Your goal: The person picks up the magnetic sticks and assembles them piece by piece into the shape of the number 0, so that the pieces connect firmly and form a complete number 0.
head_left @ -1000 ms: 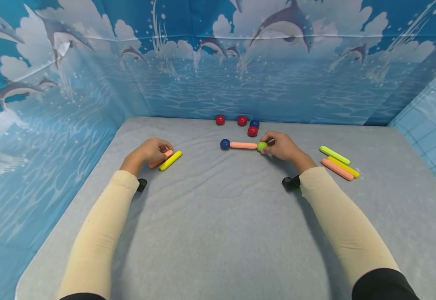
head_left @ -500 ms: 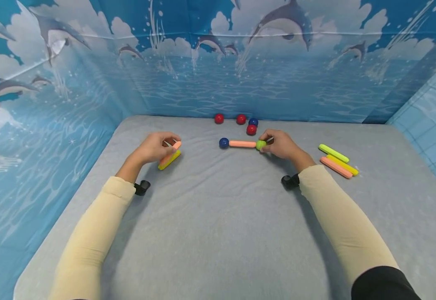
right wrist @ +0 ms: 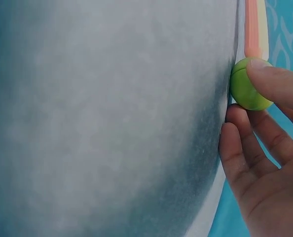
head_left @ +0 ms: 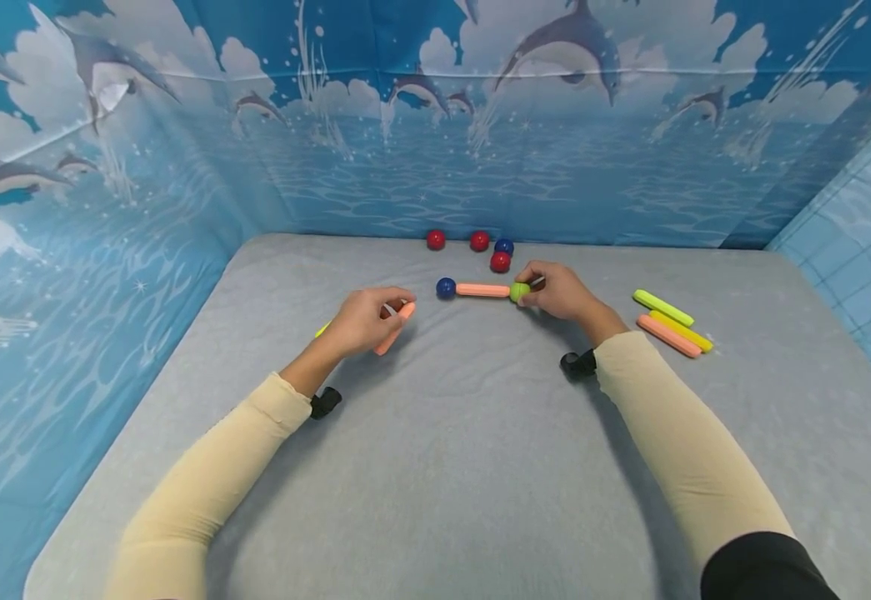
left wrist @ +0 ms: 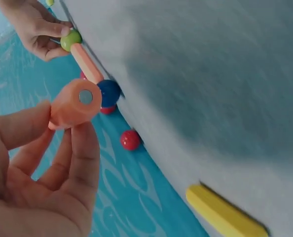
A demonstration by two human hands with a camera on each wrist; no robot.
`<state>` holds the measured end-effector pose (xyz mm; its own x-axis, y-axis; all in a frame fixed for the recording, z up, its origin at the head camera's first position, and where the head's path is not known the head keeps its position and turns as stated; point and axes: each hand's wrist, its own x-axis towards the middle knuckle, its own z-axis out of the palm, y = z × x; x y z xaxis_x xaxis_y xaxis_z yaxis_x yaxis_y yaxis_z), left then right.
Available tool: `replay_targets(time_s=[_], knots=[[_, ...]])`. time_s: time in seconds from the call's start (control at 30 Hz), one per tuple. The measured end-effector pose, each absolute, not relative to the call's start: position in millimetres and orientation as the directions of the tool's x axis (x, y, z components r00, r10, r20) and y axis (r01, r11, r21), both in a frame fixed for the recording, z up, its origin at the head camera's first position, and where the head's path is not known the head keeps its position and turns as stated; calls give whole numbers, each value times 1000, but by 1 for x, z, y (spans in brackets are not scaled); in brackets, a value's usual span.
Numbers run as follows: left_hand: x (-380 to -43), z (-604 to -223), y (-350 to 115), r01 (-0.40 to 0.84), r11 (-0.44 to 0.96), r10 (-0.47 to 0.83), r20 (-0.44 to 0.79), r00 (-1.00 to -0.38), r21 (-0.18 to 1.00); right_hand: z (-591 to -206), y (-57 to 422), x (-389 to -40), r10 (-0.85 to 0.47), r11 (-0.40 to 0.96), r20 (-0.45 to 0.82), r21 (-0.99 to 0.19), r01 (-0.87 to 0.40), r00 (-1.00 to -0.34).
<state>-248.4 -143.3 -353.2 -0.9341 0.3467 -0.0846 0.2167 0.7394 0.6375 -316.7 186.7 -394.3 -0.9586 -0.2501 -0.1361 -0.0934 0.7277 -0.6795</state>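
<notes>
Between thumb and fingers my left hand (head_left: 366, 321) pinches an orange rod (head_left: 395, 329), raised off the table. The left wrist view shows the rod's end, with a round silver disc (left wrist: 85, 96) set in it. My right hand (head_left: 561, 292) pinches a green ball (right wrist: 250, 85) at the right end of a second orange rod (head_left: 483, 290). That rod lies on the table, and a blue ball (head_left: 446, 288) is joined to its left end. Behind my left wrist a yellow rod (left wrist: 226, 212) lies on the table, mostly hidden in the head view.
Along the back edge of the grey table (head_left: 435, 467) are red balls (head_left: 436, 240) and another blue ball (head_left: 504, 247). To the right lie a lime rod (head_left: 663, 307), a yellow rod (head_left: 681, 331) and an orange rod (head_left: 668, 336). A dolphin-print curtain (head_left: 435, 167) stands behind.
My left hand has lifted the orange rod from beside the yellow rod and carried it right, toward the blue ball. The right hand stays on the green ball.
</notes>
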Motion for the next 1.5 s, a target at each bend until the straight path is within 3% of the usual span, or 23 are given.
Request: replay_targets(time_s=[0.23,0.8,1.1,1.5], knots=[[-260,-358,-125,96,707,278,-151,-949,701,-396,188,-318,-262,727,-153,-681,-90,-953],[-272,-367,-106,-47,664,200,-238,-950,746,-394,183,-320,-264,729,-145,-677,-99,-953],[-285,-369,-94,-224,460,125,-312,-942,860,-391,187,-317,-264,737,-148,-669,-100,-953],[-292,-383,-87,-292,331,92,-339,-936,897,-393,187,-318,-275,733,-136,-671,-116,-952]])
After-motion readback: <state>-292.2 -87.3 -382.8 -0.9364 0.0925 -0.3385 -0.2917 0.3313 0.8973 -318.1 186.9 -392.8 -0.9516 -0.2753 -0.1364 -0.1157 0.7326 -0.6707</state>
